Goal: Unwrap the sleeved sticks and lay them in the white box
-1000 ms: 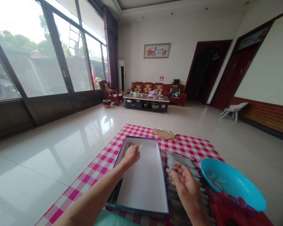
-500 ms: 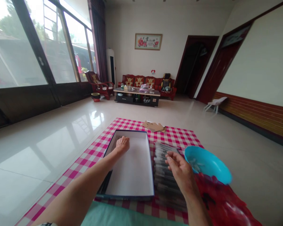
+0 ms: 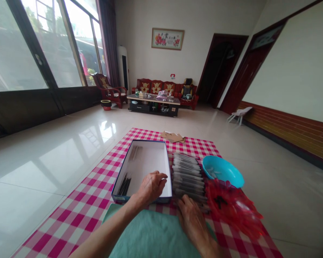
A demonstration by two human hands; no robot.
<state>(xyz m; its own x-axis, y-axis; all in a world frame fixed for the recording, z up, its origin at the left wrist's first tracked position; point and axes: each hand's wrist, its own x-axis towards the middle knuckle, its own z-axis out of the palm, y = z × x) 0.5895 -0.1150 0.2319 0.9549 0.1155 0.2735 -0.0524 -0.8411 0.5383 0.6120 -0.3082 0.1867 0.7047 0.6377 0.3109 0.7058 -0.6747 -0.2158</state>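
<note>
My left hand (image 3: 152, 185) hangs over the near right corner of a shallow white box (image 3: 148, 157) with a blue rim. Its fingers are curled, and nothing shows in them. Inside the box lie several dark thin rods (image 3: 124, 185) near the left front and a paler bunch (image 3: 136, 153) at the far left. My right hand (image 3: 191, 215) reaches to the near end of a row of pens (image 3: 187, 172) with clear barrels, right of the box. Its fingers are bent close together; what lies between the tips is hidden and blurred.
A blue bowl (image 3: 223, 172) with small pale pieces stands right of the pens, beside a red plastic bag (image 3: 234, 208). Cardboard scraps (image 3: 173, 137) lie at the far edge of the checked cloth (image 3: 80, 200). A green cloth (image 3: 150, 233) is in front of me.
My left hand has come back from the far left of the box to its near right corner. My right hand has moved down to the pens' near end. The view has shifted slightly.
</note>
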